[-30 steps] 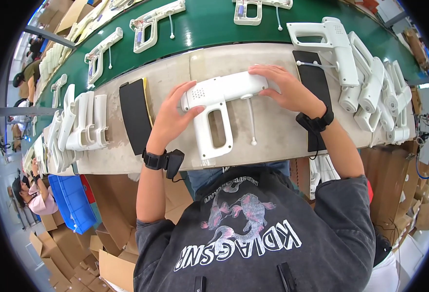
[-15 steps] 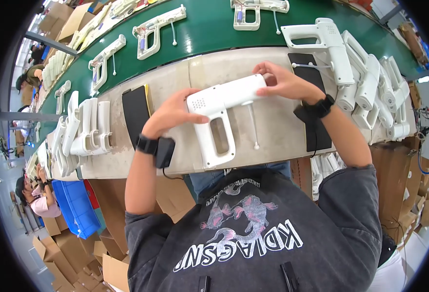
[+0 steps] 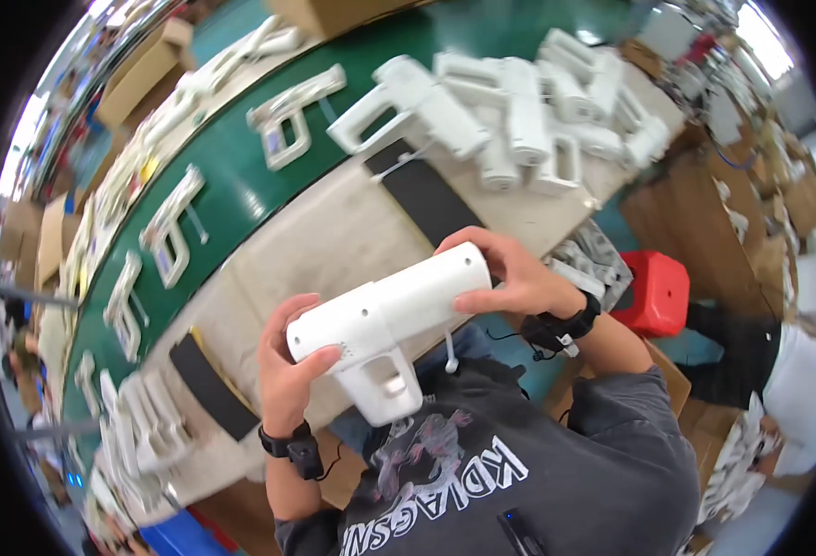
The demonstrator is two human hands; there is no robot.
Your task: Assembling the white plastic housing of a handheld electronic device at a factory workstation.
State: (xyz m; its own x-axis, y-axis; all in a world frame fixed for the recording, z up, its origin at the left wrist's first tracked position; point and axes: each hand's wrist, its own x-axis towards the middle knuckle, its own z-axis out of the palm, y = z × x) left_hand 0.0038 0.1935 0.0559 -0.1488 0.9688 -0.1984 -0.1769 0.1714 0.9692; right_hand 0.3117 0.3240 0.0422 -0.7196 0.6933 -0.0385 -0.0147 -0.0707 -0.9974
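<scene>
A white gun-shaped plastic housing (image 3: pixel 394 301) is held up off the worktable, in front of my chest. My left hand (image 3: pixel 287 371) wraps the left end of its thick barrel, thumb on the near side. Around the barrel's right end, my right hand (image 3: pixel 519 278) has its fingers on top and its thumb on the near side. Small dark holes show along the barrel. The looped handle (image 3: pixel 385 394) points down toward me. A thin white rod with a ball tip (image 3: pixel 451 361) hangs beneath the barrel, near my right hand.
Closed white housings (image 3: pixel 524 116) lie heaped at the worktable's far right. Half shells with inner parts (image 3: pixel 283 120) sit along the green belt (image 3: pixel 246 181). Empty white shells (image 3: pixel 148 417) are at left. Black pads (image 3: pixel 426 199) lie on the tabletop. A red stool (image 3: pixel 658 292) stands at right.
The whole view has swung to the right. Both hands have brought the housing nearer to me and rolled it, so more of the barrel's upper side shows. They keep hold of both ends.
</scene>
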